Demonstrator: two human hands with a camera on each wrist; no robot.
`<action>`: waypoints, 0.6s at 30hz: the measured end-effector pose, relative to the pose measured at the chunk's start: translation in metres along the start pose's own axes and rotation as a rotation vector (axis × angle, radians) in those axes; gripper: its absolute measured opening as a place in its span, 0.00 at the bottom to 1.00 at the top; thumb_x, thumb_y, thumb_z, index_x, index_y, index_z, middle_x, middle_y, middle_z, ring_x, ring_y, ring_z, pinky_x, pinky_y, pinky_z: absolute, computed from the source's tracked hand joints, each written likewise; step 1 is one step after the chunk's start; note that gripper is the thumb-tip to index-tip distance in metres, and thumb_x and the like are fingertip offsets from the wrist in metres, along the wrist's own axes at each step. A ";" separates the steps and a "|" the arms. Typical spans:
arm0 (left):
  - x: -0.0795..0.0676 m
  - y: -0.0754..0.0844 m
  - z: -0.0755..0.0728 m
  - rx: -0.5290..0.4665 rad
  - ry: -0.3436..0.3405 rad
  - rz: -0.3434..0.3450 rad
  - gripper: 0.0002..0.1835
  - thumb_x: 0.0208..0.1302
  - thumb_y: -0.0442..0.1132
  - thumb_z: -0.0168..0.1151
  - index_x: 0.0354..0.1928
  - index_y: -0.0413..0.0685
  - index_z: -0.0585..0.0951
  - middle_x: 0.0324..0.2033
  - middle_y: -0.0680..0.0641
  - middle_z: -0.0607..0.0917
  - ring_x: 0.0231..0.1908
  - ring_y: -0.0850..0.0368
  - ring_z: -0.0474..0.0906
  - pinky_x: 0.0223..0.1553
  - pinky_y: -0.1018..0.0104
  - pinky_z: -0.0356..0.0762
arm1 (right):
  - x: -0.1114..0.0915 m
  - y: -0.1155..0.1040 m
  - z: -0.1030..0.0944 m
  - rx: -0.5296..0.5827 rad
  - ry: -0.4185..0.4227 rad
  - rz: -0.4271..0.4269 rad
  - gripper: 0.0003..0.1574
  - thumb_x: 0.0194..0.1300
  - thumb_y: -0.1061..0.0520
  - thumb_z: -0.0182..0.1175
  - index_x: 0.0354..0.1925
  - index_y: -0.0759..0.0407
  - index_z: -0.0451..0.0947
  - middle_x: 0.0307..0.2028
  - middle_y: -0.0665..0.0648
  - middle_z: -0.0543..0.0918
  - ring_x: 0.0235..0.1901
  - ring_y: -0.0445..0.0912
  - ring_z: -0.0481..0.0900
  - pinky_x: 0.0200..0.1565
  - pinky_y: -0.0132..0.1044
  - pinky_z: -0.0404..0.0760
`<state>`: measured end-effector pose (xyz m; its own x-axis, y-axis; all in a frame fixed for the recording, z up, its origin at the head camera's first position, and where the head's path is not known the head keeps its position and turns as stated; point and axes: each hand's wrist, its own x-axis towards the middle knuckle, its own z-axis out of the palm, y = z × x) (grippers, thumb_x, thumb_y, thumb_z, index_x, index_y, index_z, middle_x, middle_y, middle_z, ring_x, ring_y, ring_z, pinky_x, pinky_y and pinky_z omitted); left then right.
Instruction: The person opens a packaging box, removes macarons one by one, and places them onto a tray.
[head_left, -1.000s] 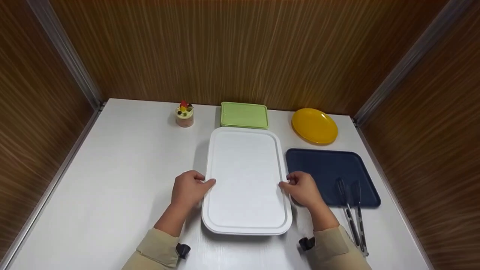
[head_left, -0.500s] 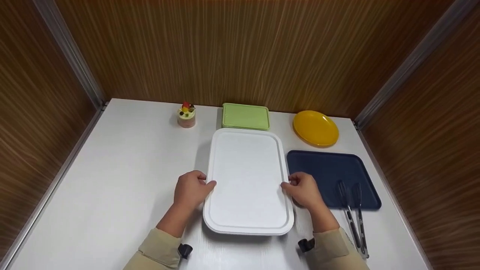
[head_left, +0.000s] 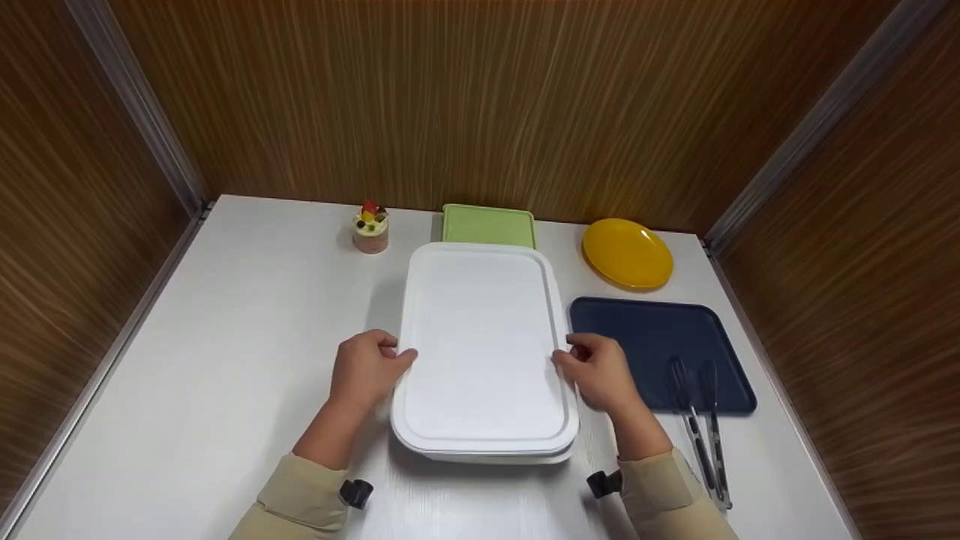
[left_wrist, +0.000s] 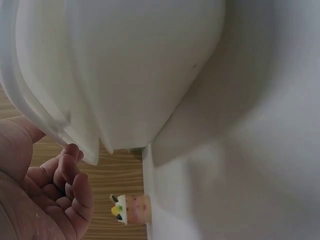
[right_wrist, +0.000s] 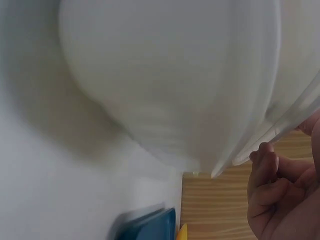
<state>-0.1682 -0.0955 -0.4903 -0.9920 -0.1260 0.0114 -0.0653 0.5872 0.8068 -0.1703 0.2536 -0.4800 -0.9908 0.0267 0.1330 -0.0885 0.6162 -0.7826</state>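
Observation:
My left hand (head_left: 365,371) and right hand (head_left: 601,373) pinch the two long edges of a white rectangular lid (head_left: 480,341), thumbs on top and fingers curled below. Under the lid stands a deep white container (head_left: 517,459), its front rim peeking out at the lower right. A gap shows between lid and container rim in both wrist views, where the container's wall (left_wrist: 145,65) fills much of the picture. What the container holds is hidden by the lid.
Behind the lid lies a light green lidded box (head_left: 489,225), partly covered by it. A dessert cup (head_left: 370,229) stands back left, a yellow plate (head_left: 628,253) back right. Tongs (head_left: 701,442) lean across the front edge of a navy tray (head_left: 637,322). Wood-patterned panels surround the table.
Both hands have raised the lid off the container and shifted it slightly left and away from me. The container's rim now shows beneath it, and more of the green box is covered.

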 end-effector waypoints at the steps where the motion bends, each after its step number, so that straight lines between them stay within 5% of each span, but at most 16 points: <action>1: 0.000 -0.001 -0.004 0.002 0.000 -0.009 0.17 0.62 0.42 0.76 0.45 0.35 0.88 0.33 0.44 0.88 0.38 0.48 0.85 0.45 0.50 0.83 | 0.000 -0.003 0.002 0.006 -0.008 -0.010 0.19 0.65 0.63 0.70 0.51 0.74 0.86 0.31 0.56 0.82 0.32 0.47 0.76 0.36 0.33 0.76; 9: 0.006 -0.006 -0.031 0.011 0.001 -0.060 0.19 0.66 0.42 0.73 0.50 0.33 0.87 0.36 0.40 0.88 0.39 0.47 0.84 0.44 0.51 0.83 | 0.001 -0.026 0.017 0.046 -0.046 -0.078 0.18 0.66 0.66 0.61 0.52 0.74 0.86 0.31 0.55 0.82 0.31 0.45 0.76 0.35 0.34 0.75; 18: 0.009 -0.015 -0.058 -0.001 0.023 -0.062 0.19 0.70 0.40 0.69 0.55 0.30 0.85 0.40 0.37 0.85 0.42 0.44 0.81 0.46 0.50 0.81 | -0.002 -0.051 0.034 0.117 -0.084 -0.117 0.18 0.65 0.68 0.65 0.53 0.74 0.85 0.29 0.54 0.80 0.28 0.44 0.74 0.31 0.31 0.73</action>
<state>-0.1697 -0.1525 -0.4681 -0.9833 -0.1804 -0.0246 -0.1260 0.5766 0.8073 -0.1674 0.1952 -0.4607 -0.9776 -0.1085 0.1802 -0.2103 0.5156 -0.8306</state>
